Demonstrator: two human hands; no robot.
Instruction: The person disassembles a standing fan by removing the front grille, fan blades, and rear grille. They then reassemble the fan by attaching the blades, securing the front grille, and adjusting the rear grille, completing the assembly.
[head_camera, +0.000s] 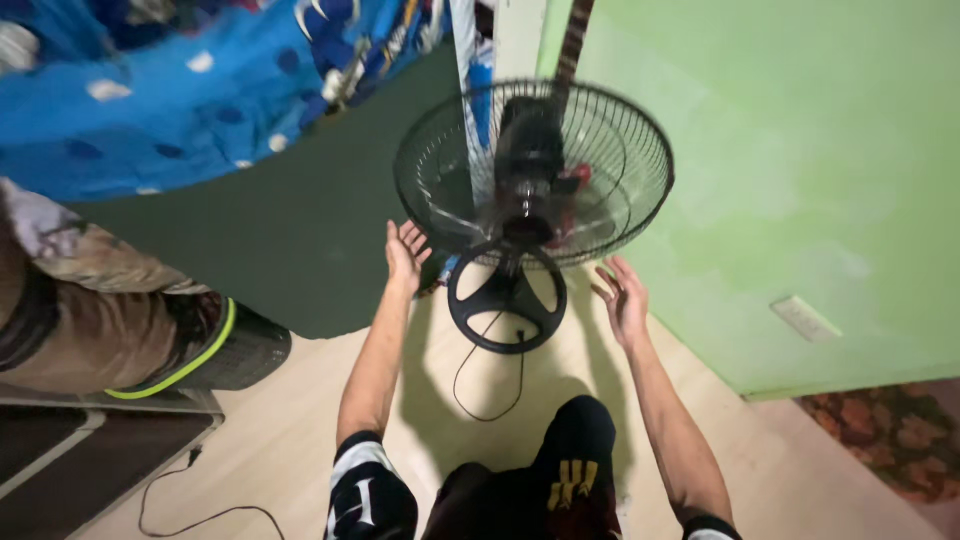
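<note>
A black pedestal fan (533, 170) with a round wire cage stands on its ring-shaped base (506, 297) on the pale floor. Its cage faces away, and the motor housing shows at the back. My left hand (404, 254) hovers open just left of the cage's lower edge, fingers spread, touching nothing. On the other side, my right hand (623, 297) is open below the cage and beside the base, also apart from the fan. A black cord (487, 380) trails from the base toward my knees.
A green wall (800, 150) with a switch plate (805, 318) rises on the right. A dark green mat (290, 230) and blue patterned fabric (180, 90) lie to the left. Another person's leg and boot (190, 350) rest at the left. A patterned rug (890, 430) sits far right.
</note>
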